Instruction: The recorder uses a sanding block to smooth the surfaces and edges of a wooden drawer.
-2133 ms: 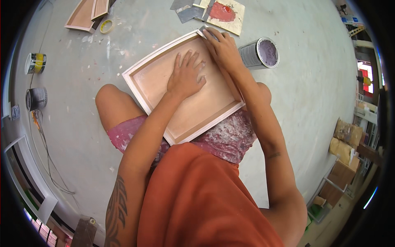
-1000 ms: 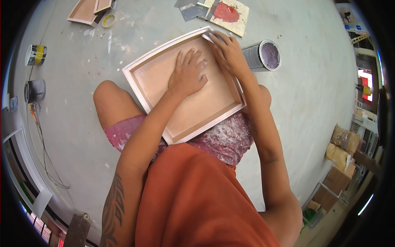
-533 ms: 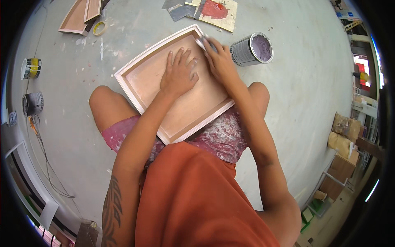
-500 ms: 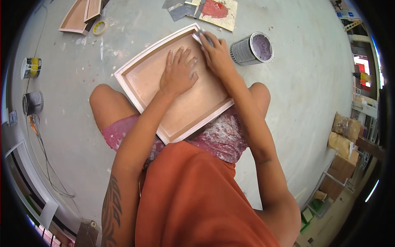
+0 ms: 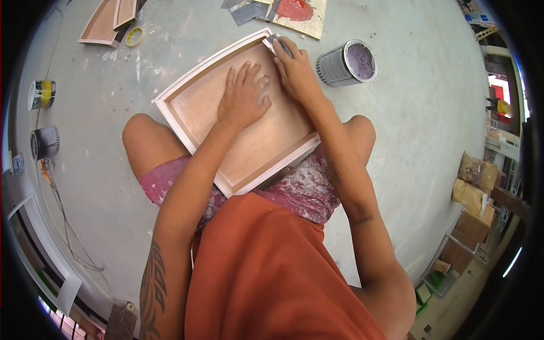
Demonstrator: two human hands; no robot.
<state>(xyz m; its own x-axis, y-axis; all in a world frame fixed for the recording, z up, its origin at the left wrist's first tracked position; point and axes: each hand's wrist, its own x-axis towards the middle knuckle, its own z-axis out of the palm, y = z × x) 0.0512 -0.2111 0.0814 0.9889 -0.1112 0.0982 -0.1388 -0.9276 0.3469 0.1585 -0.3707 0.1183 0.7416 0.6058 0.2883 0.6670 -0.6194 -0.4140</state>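
A shallow wooden tray [image 5: 249, 148] with pale raised sides rests tilted across my lap and crossed legs. Flat on its bare wooden bottom lies my left hand [image 5: 243, 99], fingers spread and holding nothing. At the far right corner, my right hand [image 5: 294, 71] is closed around a dark grey piece of sandpaper [image 5: 287, 50], which it presses along the top of the right side. Part of the sandpaper is hidden beneath the fingers. That hand and forearm also cover much of the tray's right edge.
An open can [image 5: 340, 65] of greyish-purple paint stands right of the tray. Beyond are grey sheets [image 5: 246, 12] and a board with red paint [image 5: 309, 22]. A tape roll [image 5: 135, 37] lies near another wooden tray [image 5: 99, 25]. Two cans [image 5: 45, 141] stand far left.
My right hand has slid slightly up and away, toward the tray's far right corner, with the sandpaper. My left hand stays spread on the bottom, and the view has shifted slightly.
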